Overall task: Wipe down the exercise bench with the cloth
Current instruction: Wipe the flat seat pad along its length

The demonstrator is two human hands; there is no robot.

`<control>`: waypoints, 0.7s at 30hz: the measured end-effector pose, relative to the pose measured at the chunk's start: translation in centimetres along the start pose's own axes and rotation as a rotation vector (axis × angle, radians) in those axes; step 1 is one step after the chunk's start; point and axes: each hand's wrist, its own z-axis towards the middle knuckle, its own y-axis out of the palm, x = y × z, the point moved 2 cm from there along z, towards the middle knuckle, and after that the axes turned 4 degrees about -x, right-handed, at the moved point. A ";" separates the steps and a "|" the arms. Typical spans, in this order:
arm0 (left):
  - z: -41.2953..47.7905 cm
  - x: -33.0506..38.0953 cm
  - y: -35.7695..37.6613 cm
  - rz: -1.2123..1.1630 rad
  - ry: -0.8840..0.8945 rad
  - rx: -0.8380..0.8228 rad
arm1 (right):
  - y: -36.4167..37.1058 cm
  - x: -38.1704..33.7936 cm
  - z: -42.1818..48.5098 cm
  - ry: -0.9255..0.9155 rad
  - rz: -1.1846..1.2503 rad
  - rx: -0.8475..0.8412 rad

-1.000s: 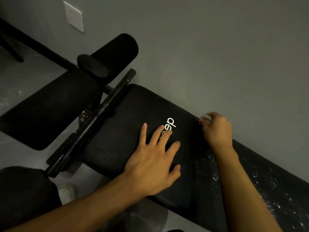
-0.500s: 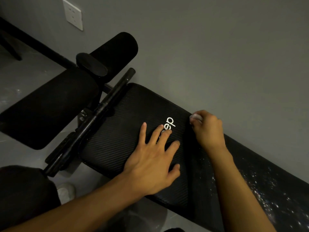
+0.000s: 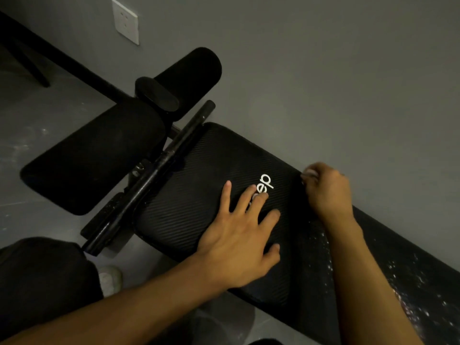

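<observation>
A person bends over a black bench (image 3: 199,195) to wipe it. Nearest the camera, the left hand (image 3: 239,247) lies flat on the ribbed seat pad, fingers straight and spread wide, holding nothing, with two fingertips (image 3: 261,195) touching the near end of the white logo (image 3: 266,182); it appears to be bracing rather than cleaning; just past the logo, at the bench's wall-side edge, the right hand (image 3: 328,192) is curled tight round a small pale cloth (image 3: 310,173), only a scrap of which shows beyond the knuckles; the cloth sits about where the seat pad meets the long back pad (image 3: 410,282), though whether it touches the surface cannot be told; the bench's long axis runs beside the wall (image 3: 323,70), and from the logo the back pad stretches away on the right hand's side, flecked with white specks; the unwiped stretch appears to lie that way, and the cloth hand is the nearer of the two to it; the next stroke would likely need to run along that axis, away from the logo, while the left hand keeps clear on the seat pad; on the logo's other side a black bar (image 3: 174,158) crosses the end of the seat pad; beyond the bar are dark foam rollers (image 3: 99,155); farthest from the logo, a white socket (image 3: 125,21) is set in the grey wall.
</observation>
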 end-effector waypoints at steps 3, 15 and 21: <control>-0.2 0.1 0.0 -0.011 -0.008 -0.007 | -0.2 0.1 0.1 -0.014 -0.003 -0.055; 0.0 0.4 -0.2 0.036 -0.022 -0.033 | -0.4 -2.2 -3.0 -0.033 -0.003 -0.109; -0.1 0.4 0.2 0.038 -0.012 -0.008 | 0.9 -1.7 -14.4 -0.169 0.050 -0.140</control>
